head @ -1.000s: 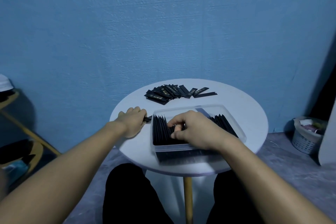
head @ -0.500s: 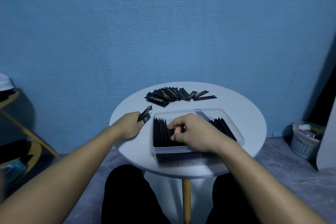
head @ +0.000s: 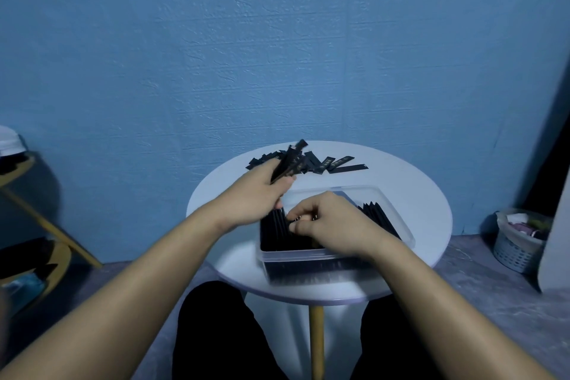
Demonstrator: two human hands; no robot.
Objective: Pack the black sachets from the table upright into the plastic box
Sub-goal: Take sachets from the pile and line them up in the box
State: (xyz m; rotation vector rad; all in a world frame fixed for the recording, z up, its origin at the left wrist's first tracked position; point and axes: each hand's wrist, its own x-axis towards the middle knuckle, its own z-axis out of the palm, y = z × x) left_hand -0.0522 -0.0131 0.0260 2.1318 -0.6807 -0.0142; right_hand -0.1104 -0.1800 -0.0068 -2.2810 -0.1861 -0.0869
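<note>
Plastic box [head: 398, 222], near edge of the white round tabletop [head: 410, 176]: 2 banks of black sachets are being held upright inside, left [head: 273, 233] and right [head: 377, 214], with the middle hidden under the right hand [head: 327, 222], fingers curled among the rows; whether anything is pinched cannot be told. A small bundle of sachets [head: 288, 160] is being gripped by the left hand [head: 256, 194]. A loose pile [head: 333, 163] is lying flat at the far edge, unpacked. Judged well over half packed.
</note>
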